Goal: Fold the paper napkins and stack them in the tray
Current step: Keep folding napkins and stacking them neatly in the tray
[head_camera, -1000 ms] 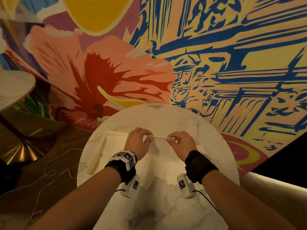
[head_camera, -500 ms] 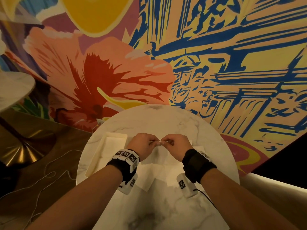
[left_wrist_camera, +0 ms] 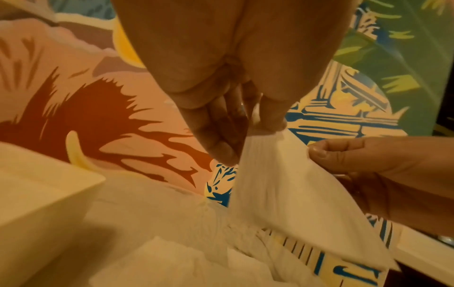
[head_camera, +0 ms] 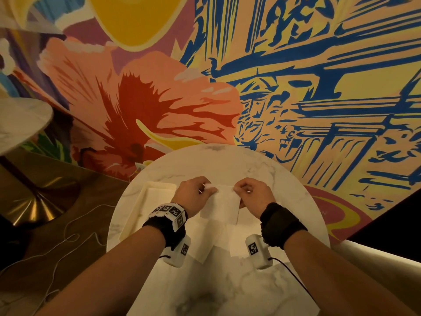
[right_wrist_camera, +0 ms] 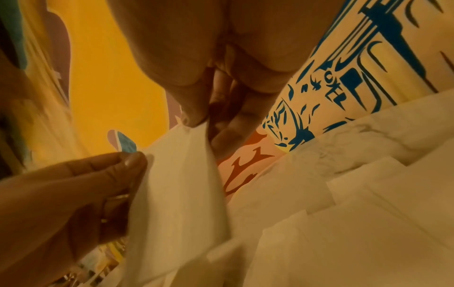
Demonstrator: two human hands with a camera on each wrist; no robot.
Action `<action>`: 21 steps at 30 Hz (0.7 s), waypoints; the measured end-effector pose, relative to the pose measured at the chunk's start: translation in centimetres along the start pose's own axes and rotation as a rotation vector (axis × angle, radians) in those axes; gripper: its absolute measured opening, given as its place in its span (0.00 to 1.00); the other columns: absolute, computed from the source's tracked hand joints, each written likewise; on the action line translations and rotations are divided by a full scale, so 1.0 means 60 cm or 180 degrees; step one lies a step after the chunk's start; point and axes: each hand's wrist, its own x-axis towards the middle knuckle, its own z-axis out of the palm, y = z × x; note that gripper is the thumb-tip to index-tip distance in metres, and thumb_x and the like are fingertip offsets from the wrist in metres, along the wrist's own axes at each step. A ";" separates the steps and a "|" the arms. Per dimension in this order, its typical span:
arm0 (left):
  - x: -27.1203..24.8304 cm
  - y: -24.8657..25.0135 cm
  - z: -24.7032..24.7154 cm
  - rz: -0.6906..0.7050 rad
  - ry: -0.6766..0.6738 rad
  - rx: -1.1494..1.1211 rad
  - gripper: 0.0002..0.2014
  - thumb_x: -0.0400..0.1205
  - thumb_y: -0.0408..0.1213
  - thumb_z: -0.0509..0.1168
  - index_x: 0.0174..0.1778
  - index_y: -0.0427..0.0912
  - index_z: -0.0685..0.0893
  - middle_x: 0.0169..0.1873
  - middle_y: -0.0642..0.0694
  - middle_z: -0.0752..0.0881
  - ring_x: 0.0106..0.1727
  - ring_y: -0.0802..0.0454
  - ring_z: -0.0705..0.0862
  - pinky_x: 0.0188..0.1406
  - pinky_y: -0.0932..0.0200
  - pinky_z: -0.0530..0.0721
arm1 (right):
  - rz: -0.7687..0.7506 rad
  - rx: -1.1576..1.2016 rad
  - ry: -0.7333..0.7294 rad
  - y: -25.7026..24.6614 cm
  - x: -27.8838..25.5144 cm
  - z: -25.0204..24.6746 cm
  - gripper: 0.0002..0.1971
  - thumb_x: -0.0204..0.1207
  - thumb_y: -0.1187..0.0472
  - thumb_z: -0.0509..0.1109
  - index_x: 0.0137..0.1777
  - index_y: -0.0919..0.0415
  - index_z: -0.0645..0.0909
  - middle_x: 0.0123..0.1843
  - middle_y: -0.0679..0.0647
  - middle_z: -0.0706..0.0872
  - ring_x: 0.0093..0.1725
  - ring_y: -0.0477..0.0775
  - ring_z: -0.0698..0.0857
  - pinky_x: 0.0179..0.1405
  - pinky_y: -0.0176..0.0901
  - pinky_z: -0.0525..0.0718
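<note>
Round marble table [head_camera: 227, 163] against a painted mural: one napkin held up over it by both hands.

Left hand [head_camera: 193, 197] and right hand [head_camera: 252, 197] each pinch an upper corner of the napkin [head_camera: 222, 206] between thumb and fingertips, so its top edge runs left to right between them and the sheet hangs downward, its long axis roughly vertical (the lower end trails toward the person). Loose napkins [head_camera: 237, 242] lie flat on the table under the wrists. A cream tray [head_camera: 145, 201] sits just left of the left hand, long side running away from the person.
</note>
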 end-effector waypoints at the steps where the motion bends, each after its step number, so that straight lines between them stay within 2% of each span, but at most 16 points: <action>1: -0.002 -0.002 0.002 -0.0068 -0.0109 -0.0096 0.11 0.78 0.50 0.74 0.52 0.54 0.82 0.41 0.52 0.89 0.42 0.54 0.86 0.38 0.61 0.80 | 0.0055 0.0099 0.0022 -0.002 0.001 0.001 0.04 0.81 0.66 0.70 0.45 0.60 0.85 0.44 0.60 0.87 0.39 0.63 0.87 0.35 0.50 0.91; 3: -0.007 -0.003 0.004 -0.0114 -0.0333 -0.0196 0.18 0.76 0.48 0.77 0.56 0.55 0.79 0.41 0.51 0.90 0.41 0.56 0.87 0.36 0.62 0.82 | 0.0139 0.0335 0.0022 -0.004 0.001 0.002 0.03 0.81 0.66 0.70 0.47 0.59 0.84 0.46 0.64 0.87 0.41 0.65 0.88 0.39 0.57 0.92; 4: -0.009 -0.004 0.005 -0.0111 -0.0346 -0.0219 0.19 0.75 0.46 0.78 0.58 0.53 0.80 0.40 0.51 0.90 0.40 0.55 0.88 0.37 0.61 0.84 | 0.0168 0.0466 -0.0021 -0.006 -0.001 0.004 0.03 0.80 0.65 0.71 0.50 0.58 0.83 0.47 0.66 0.87 0.43 0.65 0.88 0.40 0.57 0.92; 7: -0.012 -0.005 0.005 -0.0175 -0.0116 -0.0532 0.19 0.76 0.43 0.78 0.60 0.52 0.82 0.36 0.54 0.90 0.36 0.63 0.87 0.31 0.69 0.80 | 0.0349 0.0624 -0.0331 -0.003 -0.018 0.018 0.25 0.74 0.63 0.78 0.67 0.50 0.72 0.52 0.59 0.88 0.48 0.56 0.89 0.38 0.45 0.90; 8: -0.011 -0.006 0.006 -0.0184 -0.0045 -0.0616 0.19 0.76 0.43 0.78 0.60 0.52 0.82 0.36 0.55 0.90 0.35 0.64 0.86 0.31 0.70 0.80 | 0.0390 0.0696 -0.0446 -0.001 -0.025 0.026 0.31 0.72 0.64 0.80 0.70 0.48 0.68 0.53 0.58 0.88 0.47 0.56 0.90 0.37 0.44 0.89; 9: -0.012 -0.006 0.007 -0.0197 0.0001 -0.0692 0.18 0.76 0.42 0.78 0.60 0.52 0.82 0.36 0.55 0.90 0.36 0.63 0.87 0.32 0.69 0.81 | 0.0409 0.0793 -0.0531 0.002 -0.031 0.036 0.33 0.71 0.66 0.80 0.71 0.49 0.67 0.52 0.59 0.88 0.44 0.58 0.91 0.36 0.45 0.89; 12: -0.014 -0.011 0.002 -0.0258 0.0064 -0.0857 0.18 0.76 0.40 0.78 0.60 0.50 0.82 0.38 0.51 0.91 0.37 0.57 0.90 0.36 0.62 0.87 | 0.0494 0.0979 -0.0494 0.008 -0.034 0.057 0.24 0.73 0.69 0.78 0.68 0.60 0.75 0.46 0.63 0.91 0.37 0.60 0.91 0.35 0.46 0.88; 14: -0.015 -0.020 -0.006 -0.0315 0.0106 -0.0941 0.17 0.77 0.38 0.78 0.60 0.49 0.82 0.39 0.50 0.92 0.35 0.56 0.90 0.35 0.62 0.88 | 0.0596 0.1048 -0.0430 0.013 -0.030 0.062 0.18 0.76 0.69 0.75 0.64 0.66 0.79 0.42 0.63 0.91 0.35 0.59 0.90 0.36 0.46 0.88; 16: -0.018 -0.031 -0.018 -0.0360 0.0166 -0.0987 0.17 0.77 0.36 0.77 0.59 0.49 0.83 0.40 0.51 0.92 0.37 0.57 0.90 0.33 0.66 0.87 | 0.0657 0.0991 -0.0415 0.019 -0.027 0.064 0.15 0.77 0.69 0.75 0.62 0.70 0.80 0.38 0.63 0.91 0.35 0.59 0.89 0.37 0.46 0.88; 18: -0.022 -0.043 -0.031 -0.0372 0.0153 -0.0927 0.17 0.77 0.36 0.77 0.59 0.50 0.83 0.42 0.52 0.91 0.40 0.61 0.89 0.29 0.73 0.82 | 0.0594 0.0686 -0.0399 0.022 -0.020 0.067 0.16 0.75 0.66 0.77 0.62 0.65 0.81 0.39 0.59 0.90 0.38 0.57 0.90 0.38 0.45 0.88; 21: -0.031 -0.062 -0.047 -0.0394 0.0028 -0.0746 0.17 0.77 0.38 0.77 0.60 0.50 0.84 0.45 0.52 0.90 0.43 0.60 0.88 0.31 0.73 0.83 | 0.0169 0.0022 -0.0264 0.005 -0.002 0.076 0.19 0.73 0.56 0.79 0.62 0.49 0.80 0.50 0.48 0.87 0.48 0.50 0.87 0.47 0.42 0.87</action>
